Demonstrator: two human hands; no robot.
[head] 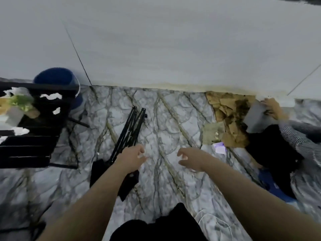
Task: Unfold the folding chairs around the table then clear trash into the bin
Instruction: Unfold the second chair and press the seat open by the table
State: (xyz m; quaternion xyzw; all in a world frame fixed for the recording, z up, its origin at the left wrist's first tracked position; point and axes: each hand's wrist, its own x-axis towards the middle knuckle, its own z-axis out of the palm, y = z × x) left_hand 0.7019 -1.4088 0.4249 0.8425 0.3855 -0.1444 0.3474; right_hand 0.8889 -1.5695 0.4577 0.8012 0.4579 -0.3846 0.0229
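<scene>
- Okay, both my arms are stretched out over the marble-pattern floor [173, 119], hands apart.
- My left hand [133, 156] is right at the folded chair [129, 134]; fingers loosely curled, empty, looks just above the frame, though blur makes contact hard to call.
- My right hand [190, 158] is to the right of the folded chair, fingers curled open, holding nothing.
- Folded chair lies flat on the floor, black legs bundled and pointing toward the wall [173, 49], black fabric end nearest me.
- Black slatted table [40, 136] stands left of the chair, with white paper scraps [51, 96] and other litter on it.
- Blue bin [55, 77] is beyond the table, against the wall.
- Torn cardboard [231, 119] is right of the chair, by the wall.
</scene>
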